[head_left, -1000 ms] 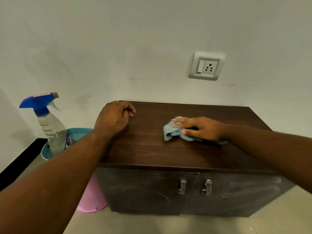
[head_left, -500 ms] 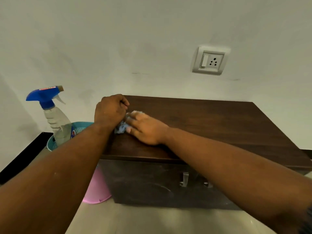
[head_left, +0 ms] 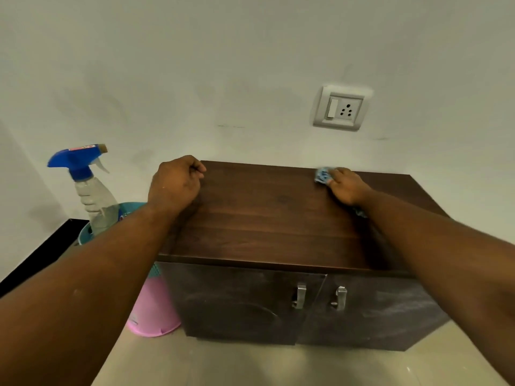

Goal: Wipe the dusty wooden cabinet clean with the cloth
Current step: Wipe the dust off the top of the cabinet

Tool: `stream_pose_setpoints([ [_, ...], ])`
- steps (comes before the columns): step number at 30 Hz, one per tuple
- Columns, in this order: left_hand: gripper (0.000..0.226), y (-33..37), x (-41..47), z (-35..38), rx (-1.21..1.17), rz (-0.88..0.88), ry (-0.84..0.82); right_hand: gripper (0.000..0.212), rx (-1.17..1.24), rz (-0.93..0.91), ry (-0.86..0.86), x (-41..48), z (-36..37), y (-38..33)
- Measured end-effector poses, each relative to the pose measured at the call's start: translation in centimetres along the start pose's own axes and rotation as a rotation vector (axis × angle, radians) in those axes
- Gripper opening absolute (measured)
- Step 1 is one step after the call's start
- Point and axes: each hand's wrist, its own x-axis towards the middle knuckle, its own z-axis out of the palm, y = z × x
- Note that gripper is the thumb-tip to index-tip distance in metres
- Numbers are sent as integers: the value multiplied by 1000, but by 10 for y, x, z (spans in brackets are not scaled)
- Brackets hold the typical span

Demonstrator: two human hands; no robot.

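A low dark wooden cabinet [head_left: 267,218] stands against the wall, its two front doors smeared with dust. My right hand [head_left: 345,186] presses a light blue cloth [head_left: 322,175] flat on the cabinet top near the back edge, right of centre. Most of the cloth is hidden under the hand; a bit shows beside the wrist. My left hand [head_left: 177,183] rests as a curled fist on the top's back left corner and holds nothing.
A spray bottle [head_left: 89,190] with a blue trigger stands in a teal basket [head_left: 83,235] left of the cabinet. A pink bucket [head_left: 152,310] sits below it on the floor. A wall socket [head_left: 341,108] is above the cabinet. Two metal door handles [head_left: 319,296] face me.
My right hand has swept the cloth from the back left corner, next to my left hand, across to the back right of the top. The left hand stays put.
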Motion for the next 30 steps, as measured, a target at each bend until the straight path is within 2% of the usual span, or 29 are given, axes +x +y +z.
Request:
stream_pose_setpoints([
  [3, 33, -5, 2, -3, -54, -30, 72, 53, 4, -86, -32, 28, 19, -67],
  [8, 39, -29, 5, -11, -74, -174, 136, 52, 20, -309, -110, 53, 44, -170],
  [13, 37, -40, 17, -7, -129, -232, 161, 53, 45, -480, -161, 49, 57, -229],
  [16, 39, -46, 19, -3, -145, -223, 124, 49, 65, -696, -178, 6, 63, -254],
  [19, 39, -56, 20, -3, -185, -205, 58, 44, 88, -958, -179, -58, 71, -265],
  [21, 37, -59, 22, -4, -217, -204, 39, 45, 89, -1032, -157, -90, 71, -265],
  [25, 34, -51, 20, 1, -166, -181, 24, 50, 85, -991, -192, -126, 57, -238],
  [28, 33, -40, 15, 4, -164, -96, -19, 51, 86, -1039, -213, -144, 49, -186],
  [30, 33, -32, 12, 2, -160, -46, -43, 50, 114, -957, -266, -139, 39, -137],
])
